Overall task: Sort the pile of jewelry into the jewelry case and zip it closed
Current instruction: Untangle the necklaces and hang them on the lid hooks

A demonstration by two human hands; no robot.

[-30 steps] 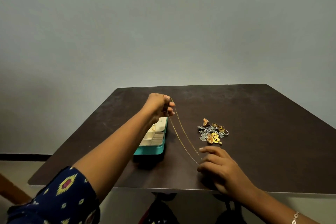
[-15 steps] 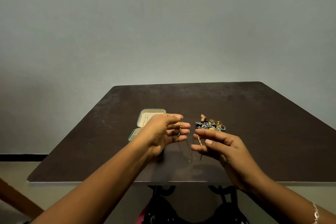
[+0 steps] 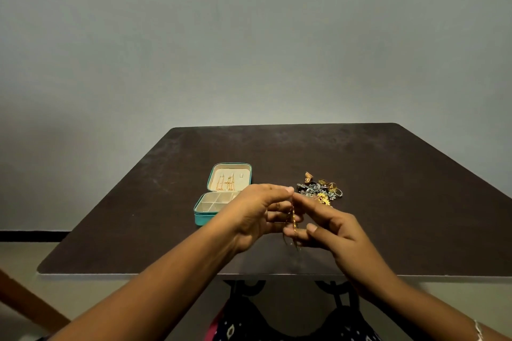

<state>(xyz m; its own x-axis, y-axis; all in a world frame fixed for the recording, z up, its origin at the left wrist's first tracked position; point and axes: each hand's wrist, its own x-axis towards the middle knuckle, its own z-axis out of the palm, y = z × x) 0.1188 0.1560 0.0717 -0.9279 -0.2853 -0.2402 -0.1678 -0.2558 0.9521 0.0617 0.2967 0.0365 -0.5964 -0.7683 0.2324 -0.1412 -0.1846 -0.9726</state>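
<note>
no writing, label, brand or number can be read on the jewelry case (image 3: 202,218), the table (image 3: 393,202) or the wall (image 3: 249,36).

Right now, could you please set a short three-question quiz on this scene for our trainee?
1. True or false: the jewelry case is zipped closed.
2. What do the left hand and the right hand hold between them? A: a gold chain. B: a wristwatch. C: a zip pull.
3. Fill in: the pile of jewelry lies on the table to the ___ of the case.

Key: 1 false, it lies open. 2 A. 3 right.
</note>
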